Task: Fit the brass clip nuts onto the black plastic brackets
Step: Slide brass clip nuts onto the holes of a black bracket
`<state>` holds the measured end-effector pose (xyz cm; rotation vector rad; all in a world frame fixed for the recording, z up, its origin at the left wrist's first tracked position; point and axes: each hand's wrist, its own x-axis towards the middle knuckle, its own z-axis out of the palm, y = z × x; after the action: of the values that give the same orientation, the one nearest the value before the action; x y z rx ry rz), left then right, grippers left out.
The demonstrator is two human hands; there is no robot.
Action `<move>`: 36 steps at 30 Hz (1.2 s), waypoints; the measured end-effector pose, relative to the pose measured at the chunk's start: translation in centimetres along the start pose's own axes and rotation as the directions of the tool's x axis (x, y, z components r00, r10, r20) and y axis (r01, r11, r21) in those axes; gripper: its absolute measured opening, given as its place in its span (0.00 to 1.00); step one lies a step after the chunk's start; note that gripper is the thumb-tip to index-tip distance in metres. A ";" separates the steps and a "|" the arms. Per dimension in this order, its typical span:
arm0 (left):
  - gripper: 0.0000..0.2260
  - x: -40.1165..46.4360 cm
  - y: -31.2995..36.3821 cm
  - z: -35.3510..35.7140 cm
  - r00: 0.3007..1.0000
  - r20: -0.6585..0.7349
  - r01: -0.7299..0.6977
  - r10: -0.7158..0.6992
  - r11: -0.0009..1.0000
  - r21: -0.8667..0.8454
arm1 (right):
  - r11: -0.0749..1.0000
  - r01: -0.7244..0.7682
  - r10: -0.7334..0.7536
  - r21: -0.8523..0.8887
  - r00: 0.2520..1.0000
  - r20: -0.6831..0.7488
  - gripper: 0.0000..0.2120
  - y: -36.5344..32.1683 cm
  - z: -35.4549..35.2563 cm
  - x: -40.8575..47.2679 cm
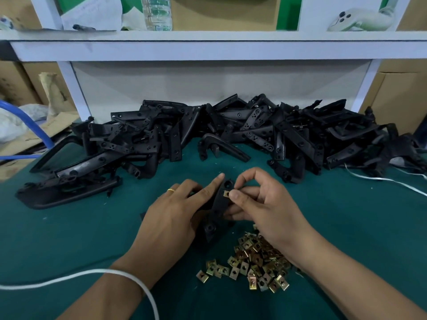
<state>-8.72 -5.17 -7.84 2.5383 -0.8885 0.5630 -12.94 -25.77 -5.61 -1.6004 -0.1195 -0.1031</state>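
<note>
both forearms reach forward, bare, converging at centre. left hand (pixel 175 215) palm down, index finger extended, remaining fingers curled in grip, ring on ring finger. right hand (pixel 261 204) fingers curled, thumb and index pinching together at fingertips.

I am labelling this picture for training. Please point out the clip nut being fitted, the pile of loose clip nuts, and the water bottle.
Clip nut being fitted (pixel 226 193): head view, its brass face on the bracket.
Pile of loose clip nuts (pixel 251 264): head view, pile's middle.
Water bottle (pixel 157 13): head view, its clear body.
</note>
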 end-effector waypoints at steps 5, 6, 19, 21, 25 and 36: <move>0.36 -0.2 0.4 -0.1 0.999 -0.033 0.002 -0.004 0.999 -0.047 | 0.987 0.072 -0.073 -0.146 0.997 0.000 0.06 0.1 0.2 -0.4; 0.36 -0.1 0.3 -0.1 0.999 -0.030 0.009 -0.011 0.996 -0.086 | 0.989 0.072 -0.070 -0.131 0.997 0.020 0.07 -0.1 0.1 -0.4; 0.32 -0.2 -0.8 0.4 0.996 0.057 -0.053 0.074 0.951 -0.306 | 0.976 0.130 -0.081 -0.177 0.962 0.259 0.13 -1.0 -2.0 0.0; 0.31 -0.1 -0.8 0.2 0.992 0.077 -0.076 0.101 0.958 -0.276 | 0.984 0.101 -0.051 -0.150 0.951 0.304 0.14 -1.0 -2.5 0.2; 0.28 0.1 -0.3 0.1 0.989 0.054 -0.123 0.140 0.962 -0.242 | 0.963 0.148 -0.102 -0.223 0.973 0.207 0.16 -1.6 -3.6 0.7; 0.35 0.0 -1.0 0.4 0.987 -0.102 0.104 -0.125 0.976 -0.191 | 0.698 0.032 0.187 -0.715 0.956 0.226 0.06 -1.0 -7.1 1.1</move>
<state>-7.93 -4.63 -8.40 2.3468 -0.7139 0.5553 -11.89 -32.78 -4.21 -2.4078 -0.2568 0.1784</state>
